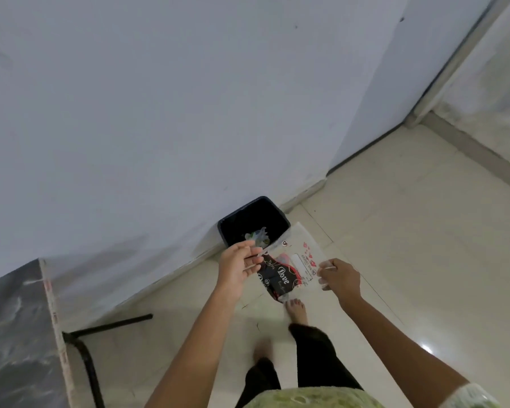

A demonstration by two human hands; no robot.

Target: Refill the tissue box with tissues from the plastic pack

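I hold a flat clear plastic pack (296, 262) with red and black print stretched between both hands, above the floor. My left hand (235, 267) pinches its left edge, and my right hand (340, 278) pinches its right edge. The pack looks flattened; I cannot tell if any tissues are inside. It hangs just in front of a black waste bin (280, 214) that stands against the wall, with some crumpled scraps (258, 235) at its bottom. No tissue box is in view.
A grey marbled table (15, 334) with black metal legs (86, 357) stands at the lower left. A white wall (159, 113) rises behind the bin and a door frame (454, 69) is at the upper right. My bare feet (297, 310) stand on pale floor tiles.
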